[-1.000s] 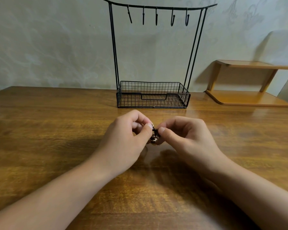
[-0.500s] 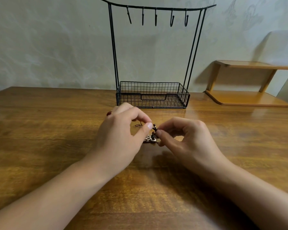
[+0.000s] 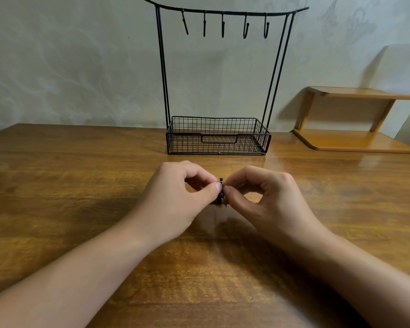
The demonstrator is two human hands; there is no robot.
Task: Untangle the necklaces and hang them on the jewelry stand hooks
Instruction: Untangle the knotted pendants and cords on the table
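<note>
A small dark clump of tangled necklaces point(image 3: 220, 194) sits between my two hands, just above the wooden table point(image 3: 81, 185). My left hand point(image 3: 175, 197) pinches it from the left with thumb and forefinger. My right hand point(image 3: 268, 197) pinches it from the right the same way. Most of the clump is hidden by my fingertips. Behind it stands the black wire jewelry stand point(image 3: 219, 136), with a mesh basket base and a top bar point(image 3: 225, 11) that carries several bare hooks.
A small wooden shelf unit point(image 3: 355, 138) stands at the back right of the table against the wall. The pale patterned wall runs close behind the stand.
My left hand's fingers have curled back in from a more spread pose, and both hands have pinched closer together on the clump. The loose strand seen half a second ago is now hidden.
</note>
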